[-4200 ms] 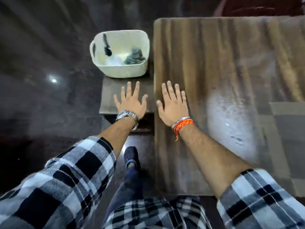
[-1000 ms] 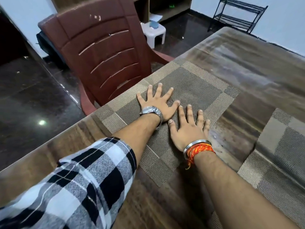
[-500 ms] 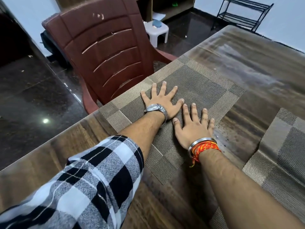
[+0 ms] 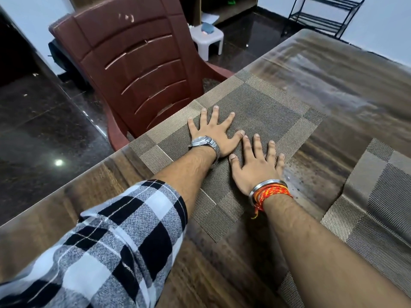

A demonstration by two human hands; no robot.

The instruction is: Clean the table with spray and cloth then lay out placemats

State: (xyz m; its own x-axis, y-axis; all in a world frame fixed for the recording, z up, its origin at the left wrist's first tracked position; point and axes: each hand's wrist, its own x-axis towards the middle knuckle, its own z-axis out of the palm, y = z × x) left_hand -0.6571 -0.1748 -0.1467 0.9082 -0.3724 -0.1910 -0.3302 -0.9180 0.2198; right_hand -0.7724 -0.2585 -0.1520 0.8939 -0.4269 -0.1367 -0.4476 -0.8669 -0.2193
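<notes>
1. Placemat [image 4: 262, 107], woven and rectangular with lighter border blocks, lies under both palms on the glossy wood-grain worktop [image 4: 333, 70].
2. Left hand [image 4: 213, 132] and right hand [image 4: 255, 167]: fingers spread flat, grasping nothing.
3. Two placemats visible; the second placemat [image 4: 378, 196] lies right of the fingers.
4. One ribbed brown plastic chair [image 4: 138, 63] stands beyond the fingertips.

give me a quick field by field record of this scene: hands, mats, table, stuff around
left hand: flat, fingers spread, on near mat, holds nothing; watch on wrist
right hand: flat on same mat, beside left hand, holds nothing; bangle and orange thread on wrist
near mat: woven, lies flat along table edge by chair
second mat: to the right, partly out of view
table: wood grain, glossy, streaks and specks on it
chair: brown plastic, at table edge
stool: white, on floor behind chair
rack: black, by wall
spray, cloth: not in view
</notes>
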